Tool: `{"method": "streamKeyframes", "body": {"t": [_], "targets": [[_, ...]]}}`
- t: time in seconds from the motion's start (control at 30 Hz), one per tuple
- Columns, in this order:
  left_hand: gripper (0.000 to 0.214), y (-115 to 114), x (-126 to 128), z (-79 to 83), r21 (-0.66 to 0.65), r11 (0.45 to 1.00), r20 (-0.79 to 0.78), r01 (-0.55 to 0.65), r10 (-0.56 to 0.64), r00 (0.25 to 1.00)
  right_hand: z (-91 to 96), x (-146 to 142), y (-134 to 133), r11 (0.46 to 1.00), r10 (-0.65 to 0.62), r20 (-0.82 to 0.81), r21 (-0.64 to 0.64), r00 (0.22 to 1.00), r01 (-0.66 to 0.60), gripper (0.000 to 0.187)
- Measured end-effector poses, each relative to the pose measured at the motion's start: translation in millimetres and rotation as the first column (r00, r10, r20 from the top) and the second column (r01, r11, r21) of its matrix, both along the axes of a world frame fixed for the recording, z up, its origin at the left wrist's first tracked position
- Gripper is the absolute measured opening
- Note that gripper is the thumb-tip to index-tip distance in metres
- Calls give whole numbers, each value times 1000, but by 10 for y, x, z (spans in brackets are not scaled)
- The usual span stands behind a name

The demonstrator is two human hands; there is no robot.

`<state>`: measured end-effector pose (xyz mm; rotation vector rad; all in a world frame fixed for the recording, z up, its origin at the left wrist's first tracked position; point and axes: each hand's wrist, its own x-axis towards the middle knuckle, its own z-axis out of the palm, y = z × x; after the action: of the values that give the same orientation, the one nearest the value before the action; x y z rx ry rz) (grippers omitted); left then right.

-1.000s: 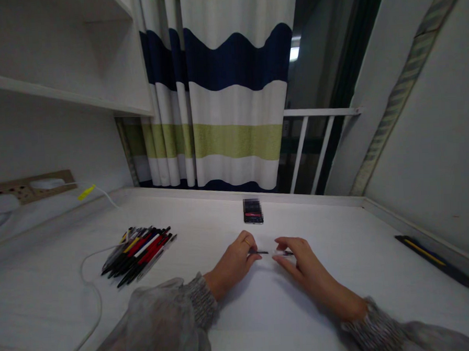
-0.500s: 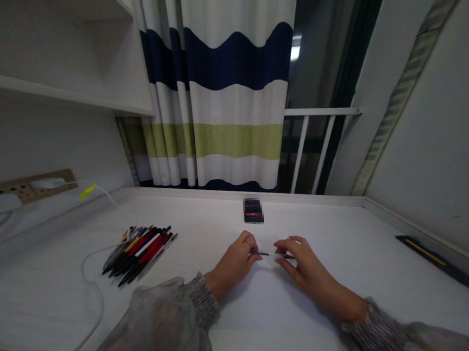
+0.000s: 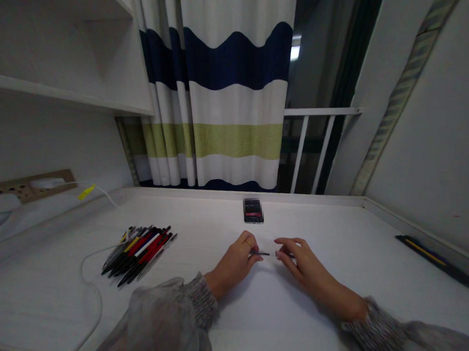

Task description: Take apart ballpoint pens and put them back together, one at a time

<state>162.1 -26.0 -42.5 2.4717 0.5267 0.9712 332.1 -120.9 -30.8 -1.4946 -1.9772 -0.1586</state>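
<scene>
My left hand (image 3: 239, 256) is closed in a pinch over the white desk, a ring on one finger. From its fingertips a thin dark pen part (image 3: 264, 253) sticks out to the right. Facing it, my right hand (image 3: 302, 258) pinches another slim pen part (image 3: 277, 254), pale at its end, mostly hidden behind the fingers. A small gap separates the two parts. Whether either is a refill, a cap or a barrel is too small to tell.
A pile of pens (image 3: 144, 252) in black, red, yellow and white lies on the left, with a white cable (image 3: 99, 298) beside it. A phone (image 3: 254, 216) lies near the back edge. On the right is a long dark item (image 3: 435, 260) with a yellow stripe.
The pale stretch that bridged my two hands is gone from between them. A gap now shows between the pen parts; the right fingers have shifted slightly, while the left hand stays put.
</scene>
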Motion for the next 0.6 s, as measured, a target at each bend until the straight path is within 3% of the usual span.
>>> {"method": "streamKeyframes", "body": {"t": [0.13, 0.33, 0.47, 0.6], "targets": [[16, -10, -4, 12, -7, 1000, -3, 6, -6, 1000, -12, 18, 10, 999, 46, 27, 27, 999, -47, 30], [16, -7, 3, 8, -5, 1000, 10, 5, -5, 1000, 6, 6, 21, 998, 34, -8, -61, 999, -34, 17], [16, -7, -4, 3, -5, 1000, 11, 5, -5, 1000, 9, 13, 7, 999, 34, 38, -1, 999, -34, 20], [16, -14, -8, 15, -19, 1000, 8, -1, 1, 1000, 21, 22, 4, 999, 47, 44, -1, 998, -47, 9]]}}
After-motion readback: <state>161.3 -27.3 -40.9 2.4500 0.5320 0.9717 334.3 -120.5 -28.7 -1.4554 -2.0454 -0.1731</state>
